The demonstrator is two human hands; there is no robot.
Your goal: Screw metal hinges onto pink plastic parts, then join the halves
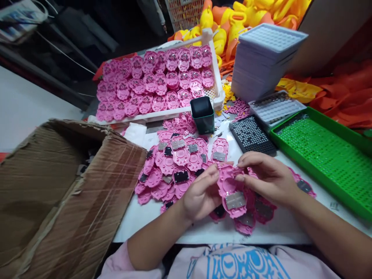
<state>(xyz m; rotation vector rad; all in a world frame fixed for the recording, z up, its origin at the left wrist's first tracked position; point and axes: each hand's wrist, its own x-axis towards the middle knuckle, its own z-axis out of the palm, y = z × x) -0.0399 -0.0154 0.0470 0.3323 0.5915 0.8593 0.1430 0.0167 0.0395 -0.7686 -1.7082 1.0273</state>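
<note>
A pink plastic casing (231,186) with a grey metal plate near its lower end is held up between my two hands. My left hand (202,193) grips its left edge, thumb and fingertips at the upper left. From the other side, my right hand (266,176) pinches the top right edge with thumb and forefinger. More pink casings (263,209) lie under and behind the held one. To the left of my hands rises a heap of similar casings (181,176), some with grey plates and some with black ones.
A white crate (219,85) holds rows of pink parts at the back. The black cup (202,116), a black perforated block (252,135) and a green tray (328,155) stand beyond my hands and rightward. White trays (261,66) are stacked behind. An open cardboard box (95,193) borders the left.
</note>
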